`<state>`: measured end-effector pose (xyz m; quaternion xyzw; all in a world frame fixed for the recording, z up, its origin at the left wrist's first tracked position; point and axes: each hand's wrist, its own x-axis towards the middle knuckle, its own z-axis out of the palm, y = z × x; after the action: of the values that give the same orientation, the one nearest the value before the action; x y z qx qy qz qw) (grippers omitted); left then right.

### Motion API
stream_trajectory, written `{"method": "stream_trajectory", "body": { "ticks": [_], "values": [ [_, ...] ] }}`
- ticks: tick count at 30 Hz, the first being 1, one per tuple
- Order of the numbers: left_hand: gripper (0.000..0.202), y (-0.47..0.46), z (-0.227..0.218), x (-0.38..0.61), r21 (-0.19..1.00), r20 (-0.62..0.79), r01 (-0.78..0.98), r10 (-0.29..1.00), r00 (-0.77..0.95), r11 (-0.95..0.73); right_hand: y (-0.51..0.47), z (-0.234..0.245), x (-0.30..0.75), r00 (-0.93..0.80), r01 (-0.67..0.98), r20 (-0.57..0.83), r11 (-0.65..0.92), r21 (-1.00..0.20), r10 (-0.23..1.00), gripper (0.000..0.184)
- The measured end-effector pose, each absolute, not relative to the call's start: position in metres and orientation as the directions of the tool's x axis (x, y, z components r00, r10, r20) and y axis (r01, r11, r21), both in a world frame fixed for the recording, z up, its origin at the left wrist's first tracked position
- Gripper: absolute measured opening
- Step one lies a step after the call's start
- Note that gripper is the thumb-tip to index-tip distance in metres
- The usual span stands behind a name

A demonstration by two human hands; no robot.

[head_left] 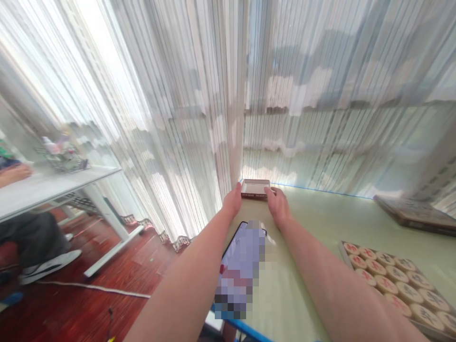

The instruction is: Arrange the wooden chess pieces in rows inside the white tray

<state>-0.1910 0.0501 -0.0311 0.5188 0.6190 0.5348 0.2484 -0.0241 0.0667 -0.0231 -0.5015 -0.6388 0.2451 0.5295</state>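
Observation:
A small shallow box (255, 195), dark brown on the outside and pale inside, is at the far left corner of the green tabletop. My left hand (232, 201) grips its left side, with the fingers mostly hidden. On the right side, my right hand (278, 204) is closed around the edge, its thumb over the rim. Between my forearms lies a phone (240, 266) with its screen lit, partly blurred out. Several round Chinese chess pieces (386, 284), marked in red or black, sit in rows in a tray beside my right forearm.
A dark flat case (416, 214) lies at the table's far right. Pleated sheer curtains (199, 118) hang just behind the green table (317, 209). To the left stands a white table (71, 183) with a wire basket on it; a person sits there. A white cable (92, 287) crosses the red floor.

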Motion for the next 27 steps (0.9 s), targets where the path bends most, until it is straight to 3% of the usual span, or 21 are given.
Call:
{"method": "stream_trajectory", "body": {
  "ticks": [3, 9, 14, 17, 20, 24, 27],
  "values": [
    [0.061, 0.048, -0.033, -0.196, 0.926, 0.249, 0.363, 0.896, -0.367, -0.108, 0.062, -0.019, -0.026, 0.115, 0.398, 0.353, 0.283, -0.873, 0.929, 0.038],
    [0.028, 0.054, -0.038, -0.201, 0.976, 0.17, 0.187, 0.92, -0.354, -0.109, 0.061, -0.02, -0.027, 0.134, 0.378, 0.281, 0.213, -0.901, 0.95, 0.038],
    [0.037, 0.057, -0.037, -0.203, 0.984, 0.173, 0.094, 0.916, -0.361, -0.149, 0.062, -0.024, -0.027, 0.043, 0.378, 0.332, 0.292, -0.879, 0.942, 0.04],
    [0.036, 0.052, -0.033, -0.2, 0.98, 0.19, 0.133, 0.914, -0.359, -0.152, 0.061, -0.021, -0.028, 0.028, 0.434, 0.396, 0.346, -0.832, 0.918, 0.041],
    [0.027, 0.044, -0.027, -0.194, 0.942, 0.302, 0.249, 0.895, -0.327, -0.227, 0.058, -0.016, -0.027, 0.033, 0.489, 0.451, 0.379, -0.785, 0.892, 0.039],
    [0.032, 0.036, -0.018, -0.19, 0.904, 0.405, 0.273, 0.866, -0.294, -0.33, 0.053, -0.011, -0.026, 0.049, 0.505, 0.438, 0.355, -0.786, 0.898, 0.029],
    [0.039, 0.035, -0.014, -0.194, 0.878, 0.45, 0.313, 0.846, -0.286, -0.361, 0.05, -0.011, -0.028, 0.035, 0.445, 0.416, 0.358, -0.821, 0.909, 0.033]
  ]
}}
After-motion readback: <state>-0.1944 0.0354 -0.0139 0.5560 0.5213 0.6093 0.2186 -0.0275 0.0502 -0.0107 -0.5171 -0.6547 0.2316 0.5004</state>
